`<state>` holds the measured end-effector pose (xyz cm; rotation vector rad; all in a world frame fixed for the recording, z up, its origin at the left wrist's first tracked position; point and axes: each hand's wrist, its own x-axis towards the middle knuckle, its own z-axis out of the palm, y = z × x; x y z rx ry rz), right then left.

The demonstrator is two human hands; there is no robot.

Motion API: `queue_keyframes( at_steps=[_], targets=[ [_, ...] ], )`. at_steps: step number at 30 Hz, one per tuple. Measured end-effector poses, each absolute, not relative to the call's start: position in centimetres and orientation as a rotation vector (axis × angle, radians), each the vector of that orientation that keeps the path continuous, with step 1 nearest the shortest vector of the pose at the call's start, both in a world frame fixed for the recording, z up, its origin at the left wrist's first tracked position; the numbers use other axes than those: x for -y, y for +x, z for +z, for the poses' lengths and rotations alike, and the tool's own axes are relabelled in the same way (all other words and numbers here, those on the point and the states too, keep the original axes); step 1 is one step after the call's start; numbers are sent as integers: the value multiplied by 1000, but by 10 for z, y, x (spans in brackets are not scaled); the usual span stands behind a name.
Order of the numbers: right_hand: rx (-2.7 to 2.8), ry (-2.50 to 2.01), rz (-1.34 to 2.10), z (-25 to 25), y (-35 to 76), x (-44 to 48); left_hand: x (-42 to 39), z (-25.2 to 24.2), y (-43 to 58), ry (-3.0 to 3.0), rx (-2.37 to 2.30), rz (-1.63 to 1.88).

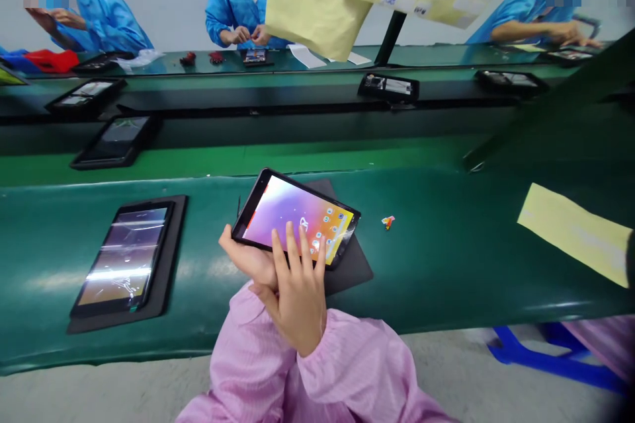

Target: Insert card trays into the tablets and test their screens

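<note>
A tablet (297, 218) rests between one hand (245, 258) and the other hand (296, 291), above a mat (350, 271) on the surface (436, 264). Left of it, a second tablet (122, 261) lies on its own mat (173, 244); to the right lie a small scrap (387, 222) and, farther along, a paper strip (575, 234). Behind, a belt (297, 125) carries more tablets (389, 87), with a person (238, 6) beyond them.

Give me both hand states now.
Left hand: closed, holding the tablet by its edge.
Right hand: open, fingers spread on the tablet's screen.
</note>
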<state>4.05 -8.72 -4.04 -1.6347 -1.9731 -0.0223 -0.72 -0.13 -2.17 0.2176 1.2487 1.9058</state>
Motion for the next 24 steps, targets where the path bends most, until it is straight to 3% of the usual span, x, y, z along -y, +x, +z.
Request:
queue_keyframes(
  at_steps=[4, 13, 24],
  targets=[
    [1977, -1617, -27, -40, 38, 95, 3, -27, -12, 398, -1257, 1914],
    [1864, -1672, -118, -29, 63, 79, -3, -25, -10, 87, -935, 2002],
    [2006, -1776, -53, -53, 56, 104, -3, -28, -9, 130, -921, 1958]
  ],
)
